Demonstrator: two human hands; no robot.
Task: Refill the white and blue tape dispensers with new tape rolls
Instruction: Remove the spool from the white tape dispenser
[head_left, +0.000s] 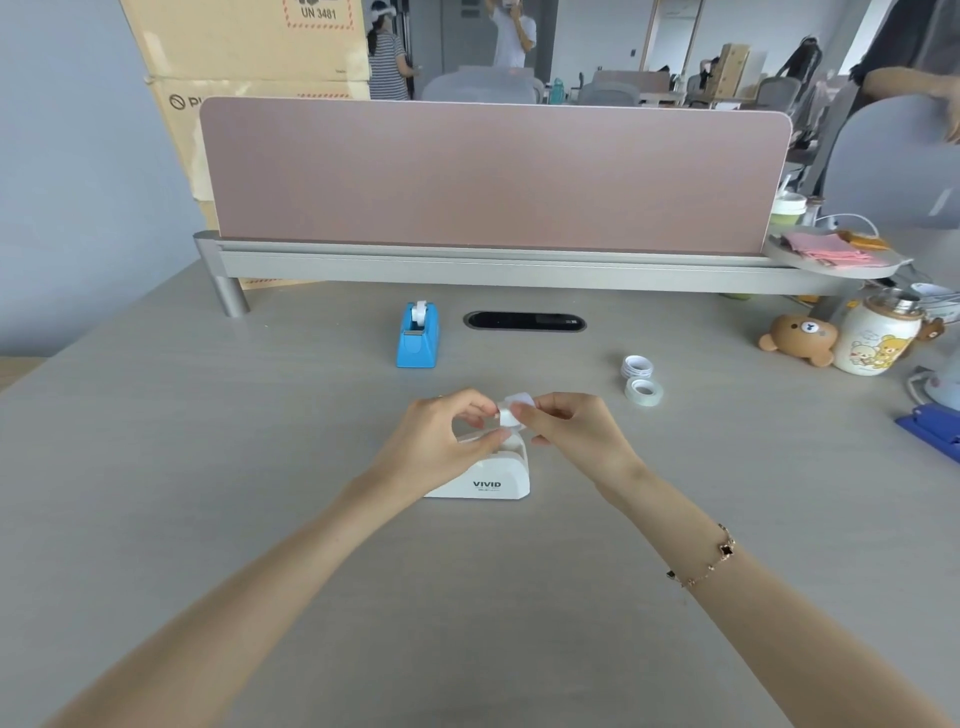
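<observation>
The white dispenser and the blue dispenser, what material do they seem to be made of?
White dispenser: likely moulded plastic, smooth and slightly glossy, with rounded edges and a printed logo. Blue dispenser: likely plastic too, with uniform bright colour and soft highlights; whether it holds a weight inside cannot be told.

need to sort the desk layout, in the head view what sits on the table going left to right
blue tape dispenser → white tape dispenser under the hands → two tape rolls → bear plush → printed mug → blue object at the right edge
</observation>
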